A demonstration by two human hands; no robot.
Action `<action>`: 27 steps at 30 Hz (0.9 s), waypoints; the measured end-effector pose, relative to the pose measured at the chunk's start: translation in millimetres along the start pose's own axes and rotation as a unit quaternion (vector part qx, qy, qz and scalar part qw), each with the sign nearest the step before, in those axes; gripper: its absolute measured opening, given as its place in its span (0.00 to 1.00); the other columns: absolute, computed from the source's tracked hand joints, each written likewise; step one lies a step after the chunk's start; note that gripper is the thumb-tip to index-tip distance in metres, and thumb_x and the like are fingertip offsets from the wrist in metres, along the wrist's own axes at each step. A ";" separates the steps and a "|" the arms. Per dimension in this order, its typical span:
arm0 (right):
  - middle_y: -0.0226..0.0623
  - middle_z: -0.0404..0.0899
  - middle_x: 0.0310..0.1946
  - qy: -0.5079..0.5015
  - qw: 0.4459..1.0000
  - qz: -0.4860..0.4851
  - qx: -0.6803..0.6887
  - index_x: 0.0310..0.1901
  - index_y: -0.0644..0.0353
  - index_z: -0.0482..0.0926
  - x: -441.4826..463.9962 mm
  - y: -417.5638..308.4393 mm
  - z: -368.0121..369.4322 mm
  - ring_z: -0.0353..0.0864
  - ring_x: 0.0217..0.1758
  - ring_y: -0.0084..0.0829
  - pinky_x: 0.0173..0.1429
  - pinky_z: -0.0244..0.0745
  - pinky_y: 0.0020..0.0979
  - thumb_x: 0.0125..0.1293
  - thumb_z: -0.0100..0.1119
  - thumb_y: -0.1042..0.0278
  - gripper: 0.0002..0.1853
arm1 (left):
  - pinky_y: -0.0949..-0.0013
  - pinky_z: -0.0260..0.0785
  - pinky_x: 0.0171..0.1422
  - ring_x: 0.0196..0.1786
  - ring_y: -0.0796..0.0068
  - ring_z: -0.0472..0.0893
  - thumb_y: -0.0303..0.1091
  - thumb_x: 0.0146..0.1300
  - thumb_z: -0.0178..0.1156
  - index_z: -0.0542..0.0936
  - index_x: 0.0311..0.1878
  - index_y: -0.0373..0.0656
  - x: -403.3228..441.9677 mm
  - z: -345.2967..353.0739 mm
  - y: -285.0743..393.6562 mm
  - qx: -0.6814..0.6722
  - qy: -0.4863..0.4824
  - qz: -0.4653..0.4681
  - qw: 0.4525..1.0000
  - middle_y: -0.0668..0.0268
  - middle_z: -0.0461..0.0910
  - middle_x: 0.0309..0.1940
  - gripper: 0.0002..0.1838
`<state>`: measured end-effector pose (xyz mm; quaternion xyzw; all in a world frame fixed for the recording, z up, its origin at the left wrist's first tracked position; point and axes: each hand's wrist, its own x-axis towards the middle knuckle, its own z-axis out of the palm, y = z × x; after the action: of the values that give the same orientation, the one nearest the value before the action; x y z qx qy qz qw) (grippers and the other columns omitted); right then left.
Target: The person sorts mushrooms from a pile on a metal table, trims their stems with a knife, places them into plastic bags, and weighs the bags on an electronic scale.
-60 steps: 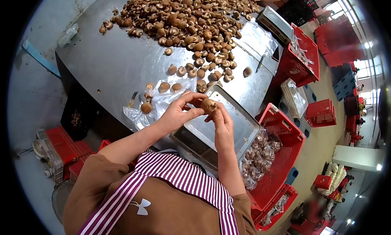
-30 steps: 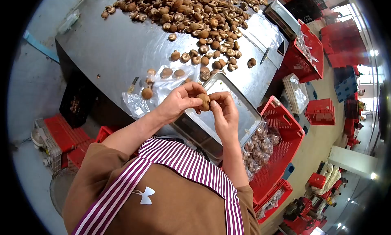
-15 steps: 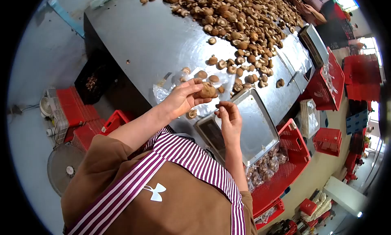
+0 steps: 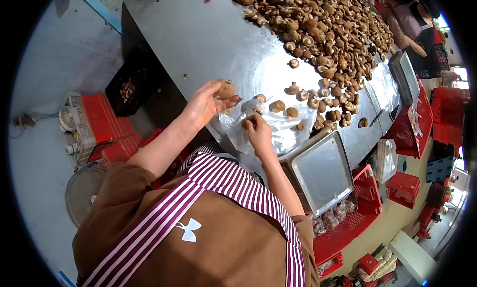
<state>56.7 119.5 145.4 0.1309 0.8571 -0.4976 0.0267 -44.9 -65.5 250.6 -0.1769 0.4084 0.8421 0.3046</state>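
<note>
My left hand point(image 4: 206, 104) is raised over the near edge of the metal table, its fingers closed around a brown shiitake mushroom point(image 4: 227, 89). To its right, my right hand point(image 4: 260, 136) reaches down to a clear plastic bag point(image 4: 279, 133) lying on the table. Its fingers are bent together at the bag; a small brownish thing shows at the fingertips, too hidden to make out. Several loose mushrooms lie on the bag, among them one with a brown cap point(image 4: 277, 106).
A big heap of shiitake mushrooms point(image 4: 323, 36) covers the far side of the metal table point(image 4: 208, 43). A metal tray point(image 4: 323, 172) sits at the right, above a red crate point(image 4: 343, 232) of bagged mushrooms. Another person point(image 4: 415, 28) stands at the far right.
My left hand has moved left, away from my right hand, still with the mushroom. My right hand has come down onto the bag. The camera view has shifted to the left.
</note>
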 end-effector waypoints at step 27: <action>0.52 0.82 0.35 -0.037 0.953 0.116 -0.277 0.38 0.64 0.77 72.8 -15.3 89.8 0.84 0.43 0.44 0.44 0.81 0.43 0.61 0.59 0.57 0.16 | 0.58 0.74 0.64 0.60 0.55 0.79 0.33 0.71 0.56 0.69 0.56 0.44 18.2 24.3 51.0 0.128 -0.172 0.005 0.977 0.55 0.77 0.54 0.14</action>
<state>-24.8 49.5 100.3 0.1981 0.9385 -0.2387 0.1515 -93.3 -64.0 284.9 0.0134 0.4546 0.8024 0.3863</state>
